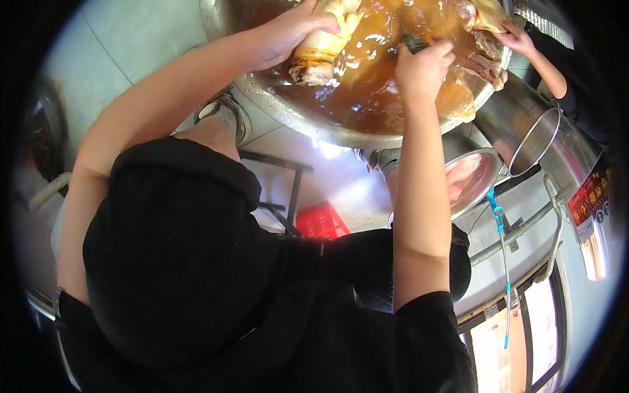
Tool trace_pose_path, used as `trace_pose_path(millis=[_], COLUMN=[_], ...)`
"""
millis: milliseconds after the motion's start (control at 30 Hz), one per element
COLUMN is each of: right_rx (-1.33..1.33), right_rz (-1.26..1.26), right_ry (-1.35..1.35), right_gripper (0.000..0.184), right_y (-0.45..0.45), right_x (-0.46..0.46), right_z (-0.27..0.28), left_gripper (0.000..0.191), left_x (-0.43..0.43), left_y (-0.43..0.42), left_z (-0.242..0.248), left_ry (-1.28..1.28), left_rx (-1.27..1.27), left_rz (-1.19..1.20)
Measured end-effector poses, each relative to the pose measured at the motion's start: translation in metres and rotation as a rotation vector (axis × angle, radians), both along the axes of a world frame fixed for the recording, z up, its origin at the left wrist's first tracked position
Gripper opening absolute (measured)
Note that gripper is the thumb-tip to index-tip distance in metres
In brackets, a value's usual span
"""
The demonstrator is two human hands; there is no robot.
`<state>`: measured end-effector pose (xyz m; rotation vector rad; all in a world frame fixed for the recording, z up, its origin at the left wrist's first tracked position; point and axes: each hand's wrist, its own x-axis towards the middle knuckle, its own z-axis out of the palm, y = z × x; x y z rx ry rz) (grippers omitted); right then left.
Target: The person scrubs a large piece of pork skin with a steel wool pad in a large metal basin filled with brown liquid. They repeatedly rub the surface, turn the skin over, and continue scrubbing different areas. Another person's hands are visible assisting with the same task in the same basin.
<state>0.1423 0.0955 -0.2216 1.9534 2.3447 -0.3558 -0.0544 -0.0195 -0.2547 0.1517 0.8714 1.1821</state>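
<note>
A large metal basin (275, 100) of brown, cloudy liquid stands before me at the top of the view. In my left hand (307, 22) is a pale, yellowish animal leg piece (324, 44) with browned bands, held over the liquid, its cut end pointing towards me. My right hand (425, 69) is closed on a dark, ridged tool (415, 42), perhaps a brush or scourer; its far part is hard to make out. To the right of that hand, bony meat pieces (486, 69) lie at the basin's edge, and a pale piece of skin (459, 105) floats near the rim.
At the upper right, a co-worker's hand (516, 37) holds another pale leg piece (484, 17). Below the basin's right side stand a metal pot (474, 184) with pink contents and an upright metal cylinder (535, 142). A red plastic basket (322, 221) and a dark metal frame (297, 191) are on the floor.
</note>
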Motion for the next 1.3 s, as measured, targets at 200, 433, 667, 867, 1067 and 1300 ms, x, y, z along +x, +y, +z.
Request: trace_pose_path(millis=[200,433,667,867,1067,1300], right_rx=[-0.207,-0.292,-0.135,-0.240,-0.068,-0.012], right_rz=[-0.005,-0.066,0.307,0.153,-0.077,0.118], right_ry=[0.201,0.717,0.402,0.250,0.375,0.135], right_gripper=[0.051,0.035,0.039,0.039,0.042,0.044], right_y=[0.002,-0.032,-0.047,-0.032,0.011,0.019], right_x=[-0.011,-0.025,-0.058,-0.066,-0.033,0.027], right_z=[0.000,0.041,0.035,0.017,0.009,-0.003], left_gripper=[0.060,0.054,0.047,0.053,0.039,0.032], left_x=[-0.013,-0.011,0.003,0.018,0.008,-0.010], left_y=[-0.011,-0.017,-0.015,-0.006,0.001,0.013], left_z=[-0.008,-0.001,-0.004,-0.029,-0.025,0.003], left_ry=[-0.161,-0.050,0.116,0.689,-0.120,-0.088], left_rx=[-0.018,-0.109,-0.113,0.176,0.104,0.093], left_rz=[-0.251,-0.309,-0.190,-0.061,-0.038,0.088])
